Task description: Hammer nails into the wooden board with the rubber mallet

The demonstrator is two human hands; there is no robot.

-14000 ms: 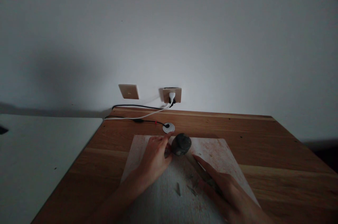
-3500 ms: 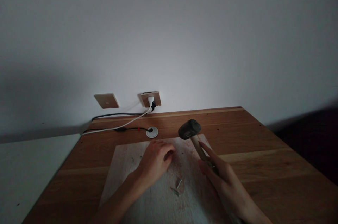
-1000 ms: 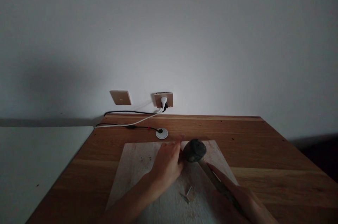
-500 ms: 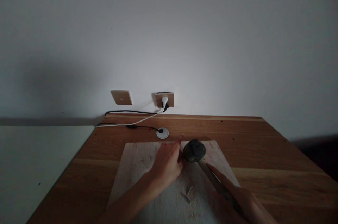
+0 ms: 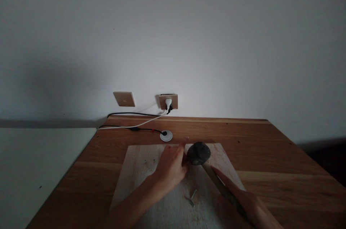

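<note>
A pale wooden board [image 5: 140,178] lies on the brown wooden table [image 5: 270,157]. My right hand [image 5: 243,203] grips the handle of a hammer, index finger stretched along it. The dark hammer head [image 5: 199,153] is low over the board's far edge. My left hand [image 5: 171,167] rests on the board right beside the head, its fingers pinched together near the head; what they hold is hidden. Two loose nails [image 5: 191,197] lie on the board between my hands. Small nail heads [image 5: 149,161] show in the board to the left.
A white cable grommet [image 5: 166,135] sits in the table behind the board, with black and white cables [image 5: 129,127] running to a wall socket [image 5: 168,101]. A blank wall plate [image 5: 124,98] is left of it. A white surface [image 5: 32,164] adjoins the table's left.
Over the last second almost nothing has shifted; the hammer head stays low beside my left fingers. Earlier it was raised higher and farther right, away from that hand.
</note>
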